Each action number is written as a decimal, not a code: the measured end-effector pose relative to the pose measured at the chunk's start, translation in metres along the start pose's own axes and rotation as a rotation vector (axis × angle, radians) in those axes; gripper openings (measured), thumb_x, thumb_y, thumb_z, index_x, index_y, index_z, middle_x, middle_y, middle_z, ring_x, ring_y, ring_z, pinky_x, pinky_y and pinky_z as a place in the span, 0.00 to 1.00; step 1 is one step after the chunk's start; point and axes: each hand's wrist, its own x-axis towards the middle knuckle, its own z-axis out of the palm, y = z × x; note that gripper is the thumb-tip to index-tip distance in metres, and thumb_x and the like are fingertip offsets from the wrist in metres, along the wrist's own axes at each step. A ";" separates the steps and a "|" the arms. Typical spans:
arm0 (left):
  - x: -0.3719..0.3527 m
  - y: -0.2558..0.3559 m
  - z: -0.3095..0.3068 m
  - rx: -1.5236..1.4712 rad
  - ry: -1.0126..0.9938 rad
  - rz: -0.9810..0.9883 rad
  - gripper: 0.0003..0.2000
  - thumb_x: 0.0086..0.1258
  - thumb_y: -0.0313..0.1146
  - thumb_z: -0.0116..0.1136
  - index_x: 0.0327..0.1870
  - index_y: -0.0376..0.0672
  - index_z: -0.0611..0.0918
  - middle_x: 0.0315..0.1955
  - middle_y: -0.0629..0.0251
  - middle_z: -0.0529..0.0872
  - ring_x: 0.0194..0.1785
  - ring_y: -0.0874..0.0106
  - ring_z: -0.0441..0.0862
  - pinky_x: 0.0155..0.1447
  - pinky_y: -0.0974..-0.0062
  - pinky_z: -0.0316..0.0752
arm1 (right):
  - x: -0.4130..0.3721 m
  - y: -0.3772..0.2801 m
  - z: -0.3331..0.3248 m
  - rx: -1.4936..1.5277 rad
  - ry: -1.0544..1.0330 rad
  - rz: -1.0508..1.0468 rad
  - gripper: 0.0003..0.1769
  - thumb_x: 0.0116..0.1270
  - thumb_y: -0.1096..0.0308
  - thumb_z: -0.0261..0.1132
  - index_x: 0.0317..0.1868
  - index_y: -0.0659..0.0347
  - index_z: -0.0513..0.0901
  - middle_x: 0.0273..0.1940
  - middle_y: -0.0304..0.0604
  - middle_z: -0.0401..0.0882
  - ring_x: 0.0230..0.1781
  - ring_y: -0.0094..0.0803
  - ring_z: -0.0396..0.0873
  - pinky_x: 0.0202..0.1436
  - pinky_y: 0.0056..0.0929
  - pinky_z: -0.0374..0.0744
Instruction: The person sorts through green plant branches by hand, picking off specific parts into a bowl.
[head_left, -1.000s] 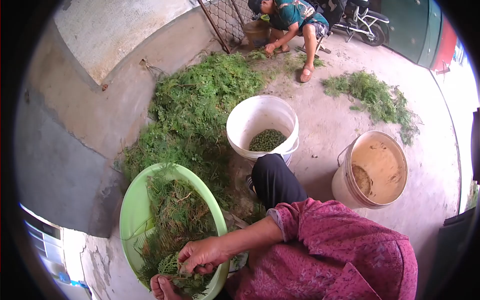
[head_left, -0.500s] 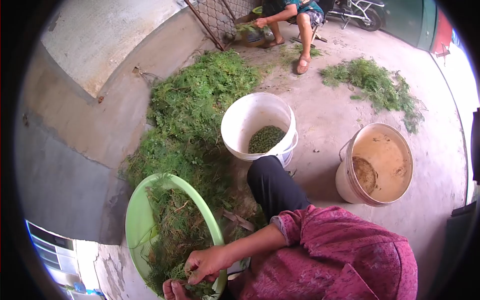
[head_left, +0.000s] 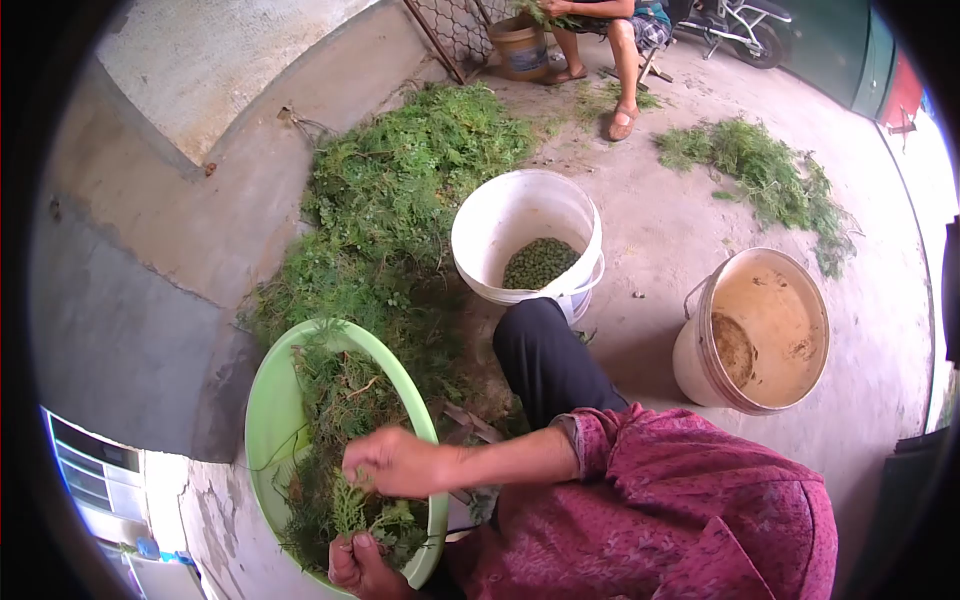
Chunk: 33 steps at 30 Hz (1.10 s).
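My left hand (head_left: 362, 568) is at the bottom of the view, over the near rim of a light green basin (head_left: 268, 415). Its thumb and fingers pinch a leafy green sprig (head_left: 350, 508) that stands up from them. Just above, my right hand (head_left: 398, 462) hovers over the basin with its fingers curled closed. It is slightly blurred, and whatever lies in its fingers is hidden. Cut green foliage (head_left: 335, 385) with feathery leaves and thin stems fills much of the basin.
A large foliage heap (head_left: 400, 190) lies along the wall. A white bucket (head_left: 480, 235) holds small green pods or fruits (head_left: 540, 264). To the right stands a stained bucket (head_left: 790, 330), near a smaller leaf pile (head_left: 750, 165). Another person (head_left: 622, 60) sits beside a brown bucket (head_left: 522, 50).
My right hand has risen away from my left hand, where the two were close together. The sprig now shows between them. The view has shifted a little.
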 end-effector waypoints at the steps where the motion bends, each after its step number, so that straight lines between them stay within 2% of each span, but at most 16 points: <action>1: 0.000 0.000 -0.001 0.026 -0.022 -0.015 0.13 0.63 0.29 0.52 0.18 0.35 0.71 0.12 0.58 0.67 0.18 0.66 0.66 0.23 0.68 0.58 | 0.008 -0.009 -0.015 0.174 0.009 0.204 0.08 0.68 0.66 0.57 0.33 0.61 0.76 0.24 0.32 0.71 0.21 0.19 0.68 0.23 0.18 0.69; 2: 0.000 -0.001 -0.001 0.020 -0.013 -0.013 0.13 0.63 0.29 0.52 0.18 0.35 0.71 0.12 0.58 0.67 0.18 0.66 0.66 0.23 0.68 0.58 | 0.011 -0.022 -0.034 0.381 0.049 0.287 0.10 0.70 0.63 0.55 0.33 0.58 0.77 0.25 0.30 0.71 0.19 0.14 0.65 0.20 0.13 0.65; 4: -0.001 -0.009 -0.005 0.084 -0.043 0.013 0.11 0.64 0.29 0.52 0.21 0.35 0.74 0.15 0.55 0.72 0.20 0.63 0.69 0.24 0.67 0.62 | 0.011 -0.039 -0.062 0.387 0.208 0.016 0.09 0.71 0.63 0.54 0.36 0.58 0.77 0.26 0.31 0.72 0.19 0.14 0.64 0.19 0.13 0.64; 7: -0.007 -0.040 -0.002 0.181 0.069 0.253 0.09 0.63 0.31 0.54 0.25 0.35 0.77 0.20 0.52 0.76 0.23 0.58 0.73 0.26 0.64 0.66 | 0.001 -0.091 -0.105 -0.023 0.553 -0.350 0.11 0.72 0.62 0.50 0.37 0.60 0.74 0.27 0.34 0.73 0.21 0.15 0.68 0.22 0.16 0.68; 9: -0.014 -0.057 -0.003 0.184 0.093 0.239 0.08 0.63 0.31 0.54 0.27 0.35 0.78 0.22 0.51 0.77 0.25 0.56 0.74 0.27 0.63 0.67 | 0.003 -0.098 -0.145 -0.304 0.840 -0.564 0.12 0.73 0.62 0.48 0.41 0.62 0.73 0.28 0.35 0.73 0.22 0.17 0.71 0.22 0.17 0.69; 11: -0.019 -0.060 -0.001 0.184 0.117 0.216 0.08 0.63 0.31 0.54 0.29 0.35 0.79 0.24 0.50 0.78 0.26 0.54 0.75 0.28 0.62 0.69 | 0.011 -0.081 -0.207 -0.444 1.025 -0.572 0.14 0.72 0.63 0.49 0.46 0.65 0.74 0.31 0.42 0.77 0.23 0.23 0.76 0.24 0.21 0.73; 12: -0.019 -0.058 0.001 0.197 0.129 0.225 0.08 0.64 0.30 0.54 0.27 0.35 0.78 0.24 0.51 0.78 0.25 0.55 0.74 0.28 0.62 0.68 | 0.015 -0.053 -0.248 -0.604 1.092 -0.409 0.15 0.70 0.64 0.52 0.49 0.66 0.74 0.34 0.50 0.79 0.30 0.35 0.80 0.32 0.32 0.77; 13: -0.018 -0.055 0.003 0.211 0.141 0.235 0.09 0.64 0.29 0.53 0.25 0.35 0.77 0.23 0.51 0.77 0.25 0.57 0.73 0.27 0.63 0.66 | 0.008 -0.029 -0.283 -1.136 1.140 -0.120 0.20 0.64 0.61 0.56 0.52 0.66 0.73 0.37 0.57 0.79 0.40 0.47 0.79 0.43 0.42 0.76; 14: -0.017 -0.049 0.001 0.202 0.151 0.229 0.09 0.64 0.29 0.53 0.25 0.35 0.77 0.23 0.51 0.77 0.25 0.57 0.73 0.27 0.63 0.66 | -0.001 0.001 -0.308 -1.302 1.115 0.060 0.24 0.60 0.59 0.59 0.54 0.65 0.72 0.40 0.61 0.78 0.47 0.54 0.75 0.52 0.44 0.73; 16: -0.013 -0.032 -0.004 -0.195 0.024 -0.256 0.11 0.64 0.30 0.52 0.21 0.36 0.74 0.19 0.57 0.74 0.21 0.64 0.69 0.25 0.67 0.62 | -0.022 0.012 -0.303 -1.506 1.097 0.094 0.26 0.58 0.57 0.61 0.52 0.65 0.74 0.41 0.60 0.78 0.45 0.54 0.76 0.52 0.41 0.74; 20: -0.011 -0.032 -0.006 -0.061 0.106 0.019 0.12 0.63 0.31 0.53 0.19 0.38 0.72 0.15 0.65 0.70 0.19 0.73 0.64 0.24 0.71 0.57 | -0.018 -0.012 -0.267 -1.140 0.683 0.247 0.24 0.56 0.54 0.62 0.45 0.67 0.79 0.37 0.54 0.81 0.40 0.49 0.79 0.47 0.39 0.76; 22: -0.010 -0.030 -0.006 -0.259 0.115 -0.275 0.13 0.63 0.33 0.54 0.19 0.38 0.73 0.13 0.69 0.66 0.19 0.78 0.63 0.23 0.74 0.56 | -0.009 -0.032 -0.238 -1.112 0.625 0.144 0.23 0.57 0.56 0.62 0.45 0.67 0.79 0.35 0.53 0.82 0.37 0.46 0.80 0.44 0.37 0.77; 25: -0.015 -0.035 -0.006 -0.307 0.115 -0.371 0.12 0.63 0.33 0.54 0.20 0.38 0.74 0.14 0.69 0.69 0.20 0.78 0.64 0.24 0.75 0.57 | 0.002 -0.055 -0.203 -0.915 0.494 -0.066 0.19 0.60 0.61 0.62 0.44 0.68 0.79 0.32 0.49 0.82 0.32 0.36 0.81 0.38 0.31 0.78; 29: -0.020 -0.043 -0.004 -0.364 0.149 -0.400 0.10 0.63 0.32 0.55 0.22 0.38 0.75 0.14 0.70 0.71 0.20 0.78 0.64 0.25 0.77 0.58 | 0.004 -0.098 -0.163 -0.478 0.311 -0.133 0.13 0.65 0.67 0.60 0.43 0.68 0.79 0.27 0.39 0.80 0.27 0.19 0.76 0.32 0.21 0.76; 32: -0.025 -0.063 -0.006 -0.452 0.129 -0.382 0.08 0.62 0.31 0.56 0.27 0.35 0.78 0.18 0.64 0.75 0.22 0.74 0.69 0.27 0.74 0.62 | 0.002 -0.093 -0.158 -0.477 0.253 -0.138 0.13 0.67 0.65 0.59 0.42 0.68 0.79 0.28 0.37 0.78 0.27 0.19 0.76 0.31 0.20 0.75; 33: -0.027 -0.074 -0.006 -0.336 0.155 -0.261 0.06 0.61 0.29 0.58 0.30 0.35 0.79 0.23 0.60 0.77 0.27 0.69 0.72 0.30 0.71 0.66 | 0.001 -0.092 -0.154 -0.485 0.248 -0.135 0.13 0.67 0.65 0.59 0.42 0.68 0.79 0.28 0.37 0.78 0.27 0.19 0.76 0.31 0.20 0.75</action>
